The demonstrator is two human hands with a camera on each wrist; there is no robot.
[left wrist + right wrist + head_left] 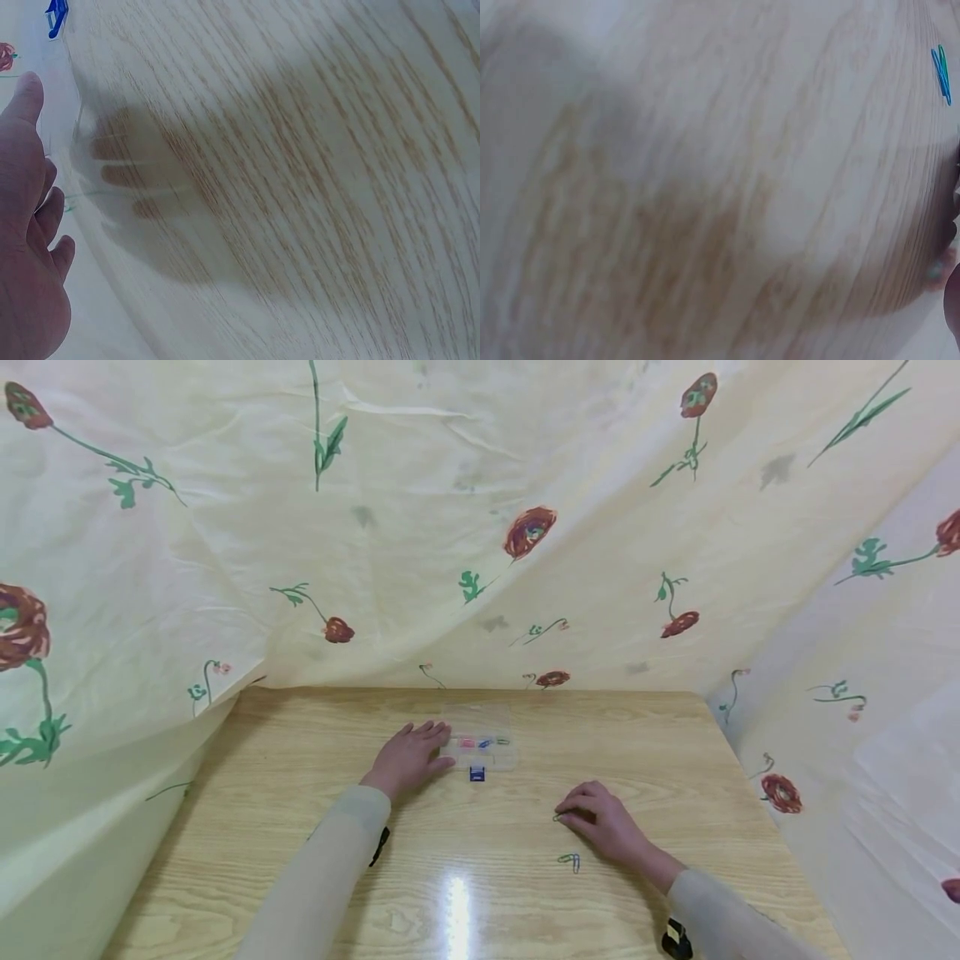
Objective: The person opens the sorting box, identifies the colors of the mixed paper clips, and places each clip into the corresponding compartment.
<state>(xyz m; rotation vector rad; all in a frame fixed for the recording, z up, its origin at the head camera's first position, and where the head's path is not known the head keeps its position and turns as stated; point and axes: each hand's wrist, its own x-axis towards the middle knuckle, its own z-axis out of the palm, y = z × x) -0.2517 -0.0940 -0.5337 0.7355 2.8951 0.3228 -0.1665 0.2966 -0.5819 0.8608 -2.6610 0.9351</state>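
A clear plastic compartment box [504,762] sits on the table, its transparent lid [476,718] folded back. Pink, blue and green paper clips lie in separate compartments. My left hand [408,758] rests at the box's left side, fingers extended, fingertips right at its edge; the left wrist view catches this hand with the thumb raised. To the right, my right hand [600,817] pinches a small paper clip [557,817] between thumb and fingertips, low over the wood. Nearer me lie a green paper clip [565,859] and a blue paper clip [576,863], close together.
A small blue-and-white piece [477,773] is at the front edge of the box. The wooden table [300,727] is bordered at the back and sides by a flowered cloth [420,568]. Glare shows on the near part of the tabletop.
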